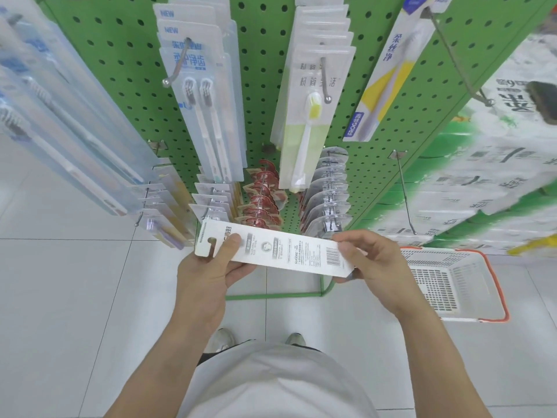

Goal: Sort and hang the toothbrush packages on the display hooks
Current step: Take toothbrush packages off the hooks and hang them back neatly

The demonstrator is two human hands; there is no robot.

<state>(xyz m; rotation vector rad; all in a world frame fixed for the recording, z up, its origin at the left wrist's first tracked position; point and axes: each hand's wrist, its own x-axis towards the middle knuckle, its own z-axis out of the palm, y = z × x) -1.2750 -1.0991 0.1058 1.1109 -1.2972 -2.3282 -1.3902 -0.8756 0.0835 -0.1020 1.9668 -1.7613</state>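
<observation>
Loads of green pegboard rack (265, 86) up front, hooks full of hanging toothbrush packs: twin-brush pack (200, 95) left of centre, yellow-brush pack (310, 110) beside it, yellow-striped pack (385, 73) off to the right. Lower rows crammed with clear packs (327, 191) and red ones (262, 197). Bare hook (405, 191) sticking out low on the right.

White basket (446, 285) with orange handle down on the floor, right of the rack; can't tell whether anything's inside.

Held in front of the lower rows, between both hands: white toothbrush package (277, 250), printed back facing up, long axis running left-right and tilted a bit down toward the right, hang-hole end at the left, barcode end at the right.

Left hand (208, 267) closed around the hang-hole end, thumb pressed on top, fingers curled underneath. Right hand (370, 257) pinching the barcode end, fingers curled in over the edge.
</observation>
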